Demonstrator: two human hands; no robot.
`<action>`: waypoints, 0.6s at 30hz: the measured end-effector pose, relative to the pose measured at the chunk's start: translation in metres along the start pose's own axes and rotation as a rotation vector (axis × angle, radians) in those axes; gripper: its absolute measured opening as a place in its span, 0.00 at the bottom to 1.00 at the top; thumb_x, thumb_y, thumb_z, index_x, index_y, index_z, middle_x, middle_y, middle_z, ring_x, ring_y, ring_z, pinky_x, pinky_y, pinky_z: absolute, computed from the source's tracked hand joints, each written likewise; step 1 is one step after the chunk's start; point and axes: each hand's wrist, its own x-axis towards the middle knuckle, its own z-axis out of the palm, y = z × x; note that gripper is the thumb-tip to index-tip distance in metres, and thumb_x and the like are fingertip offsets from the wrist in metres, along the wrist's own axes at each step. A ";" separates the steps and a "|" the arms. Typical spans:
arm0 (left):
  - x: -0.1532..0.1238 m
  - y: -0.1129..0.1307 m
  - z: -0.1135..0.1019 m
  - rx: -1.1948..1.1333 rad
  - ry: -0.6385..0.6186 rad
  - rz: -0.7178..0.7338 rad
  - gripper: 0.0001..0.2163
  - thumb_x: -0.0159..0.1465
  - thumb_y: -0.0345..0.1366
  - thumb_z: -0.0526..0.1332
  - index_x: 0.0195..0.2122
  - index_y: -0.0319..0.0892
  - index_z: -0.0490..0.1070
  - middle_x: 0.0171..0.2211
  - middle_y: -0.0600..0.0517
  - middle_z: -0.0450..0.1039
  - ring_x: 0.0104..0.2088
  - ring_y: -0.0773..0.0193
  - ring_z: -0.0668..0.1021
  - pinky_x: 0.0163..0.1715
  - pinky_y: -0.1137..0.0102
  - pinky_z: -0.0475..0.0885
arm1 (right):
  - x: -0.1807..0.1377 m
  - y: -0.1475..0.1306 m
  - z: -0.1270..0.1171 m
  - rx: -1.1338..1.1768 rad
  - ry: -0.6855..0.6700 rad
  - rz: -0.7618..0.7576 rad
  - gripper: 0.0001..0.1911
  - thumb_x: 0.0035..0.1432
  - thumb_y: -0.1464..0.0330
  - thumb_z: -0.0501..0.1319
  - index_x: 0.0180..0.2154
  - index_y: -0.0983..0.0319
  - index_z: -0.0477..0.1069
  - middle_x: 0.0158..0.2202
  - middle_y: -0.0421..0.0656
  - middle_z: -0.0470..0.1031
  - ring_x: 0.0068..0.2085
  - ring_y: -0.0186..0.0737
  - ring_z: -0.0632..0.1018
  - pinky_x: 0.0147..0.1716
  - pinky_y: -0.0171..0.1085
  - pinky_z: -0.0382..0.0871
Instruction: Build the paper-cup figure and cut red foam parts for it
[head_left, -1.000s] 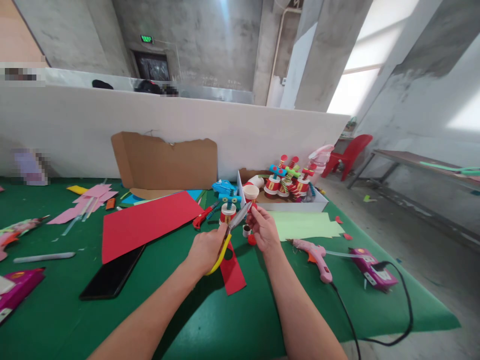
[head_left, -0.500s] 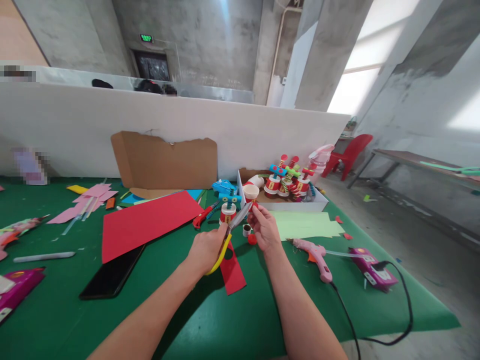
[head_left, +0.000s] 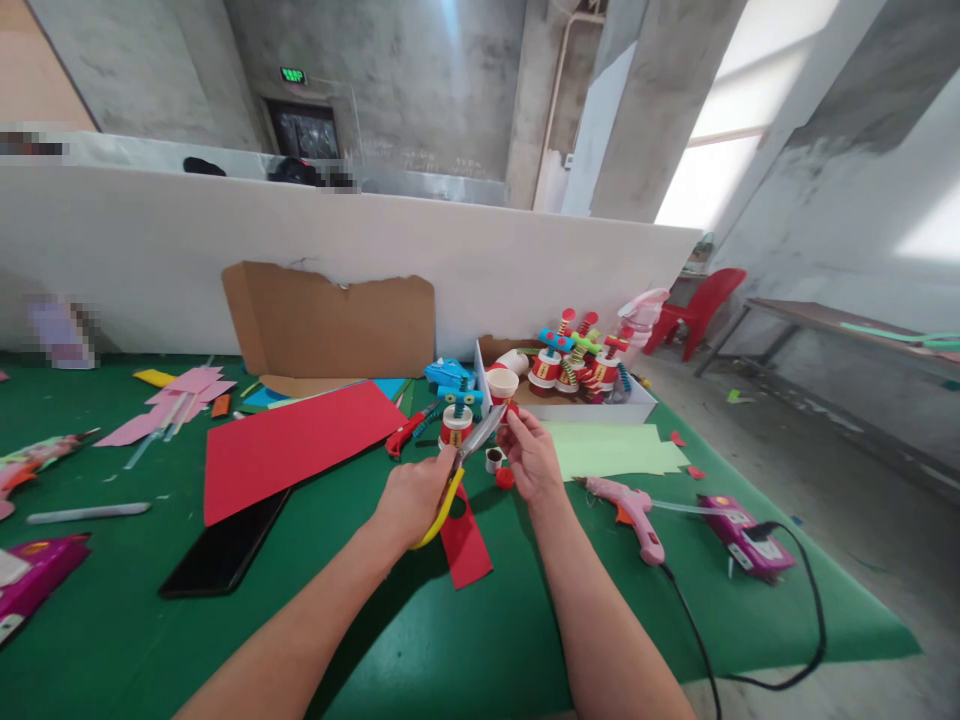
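My left hand [head_left: 411, 497] is closed round the yellow handles of a pair of scissors [head_left: 459, 468], whose grey blades point up and right. My right hand [head_left: 531, 457] pinches a small red piece [head_left: 511, 411] at the blade tips. Below the hands a cut strip of red paper [head_left: 463, 543] lies on the green table [head_left: 465, 640]. A small red disc [head_left: 504, 478] and a small roll [head_left: 493, 460] sit just under my right hand. A paper-cup figure [head_left: 454, 420] stands right behind the scissors.
A large red sheet [head_left: 292, 445] and a black phone [head_left: 223, 548] lie to the left. A pink glue gun [head_left: 636, 510] with a black cord [head_left: 750, 640] lies to the right. A white box [head_left: 634, 405] of cup figures, red-handled scissors [head_left: 409, 428], light green paper [head_left: 611, 450] and cardboard [head_left: 330, 320] lie behind.
Both hands have stayed almost in place; my right hand has turned the small red piece slightly at the scissor tips.
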 end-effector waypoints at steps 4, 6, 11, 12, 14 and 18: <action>0.001 -0.001 0.003 0.006 0.014 0.005 0.13 0.68 0.36 0.46 0.52 0.42 0.60 0.40 0.43 0.76 0.39 0.51 0.81 0.36 0.62 0.73 | 0.000 -0.001 0.000 0.006 0.000 0.004 0.14 0.38 0.65 0.75 0.28 0.60 0.74 0.23 0.34 0.75 0.23 0.25 0.71 0.25 0.27 0.69; 0.001 -0.001 0.003 0.005 0.014 0.008 0.14 0.68 0.35 0.46 0.52 0.41 0.60 0.41 0.43 0.75 0.39 0.51 0.81 0.35 0.61 0.74 | 0.000 -0.001 0.000 0.004 -0.002 0.004 0.14 0.38 0.65 0.74 0.28 0.60 0.74 0.23 0.34 0.75 0.23 0.26 0.72 0.25 0.27 0.69; 0.001 -0.001 0.004 0.020 0.030 0.013 0.14 0.67 0.35 0.47 0.53 0.42 0.59 0.43 0.42 0.75 0.40 0.52 0.80 0.35 0.63 0.74 | -0.001 -0.001 0.000 0.002 -0.008 0.015 0.13 0.38 0.65 0.74 0.28 0.61 0.74 0.22 0.34 0.74 0.22 0.26 0.72 0.25 0.28 0.69; 0.001 -0.002 0.004 0.021 0.035 0.014 0.14 0.67 0.35 0.47 0.52 0.42 0.59 0.44 0.42 0.74 0.40 0.52 0.80 0.35 0.63 0.74 | -0.001 -0.001 0.000 0.002 -0.009 0.020 0.14 0.38 0.65 0.74 0.28 0.61 0.75 0.22 0.34 0.74 0.22 0.26 0.71 0.25 0.27 0.69; 0.001 -0.002 0.005 0.017 0.044 0.016 0.13 0.67 0.35 0.47 0.52 0.42 0.60 0.44 0.42 0.74 0.40 0.53 0.80 0.34 0.64 0.74 | -0.001 0.000 0.000 -0.003 -0.017 0.024 0.14 0.37 0.65 0.75 0.28 0.61 0.75 0.22 0.34 0.74 0.22 0.26 0.71 0.24 0.27 0.69; 0.001 -0.003 0.005 0.009 0.045 0.014 0.13 0.66 0.35 0.48 0.51 0.42 0.60 0.45 0.42 0.74 0.40 0.52 0.80 0.34 0.64 0.74 | -0.001 0.001 0.000 -0.014 -0.034 0.020 0.14 0.38 0.64 0.74 0.27 0.60 0.74 0.22 0.34 0.73 0.22 0.26 0.71 0.24 0.27 0.69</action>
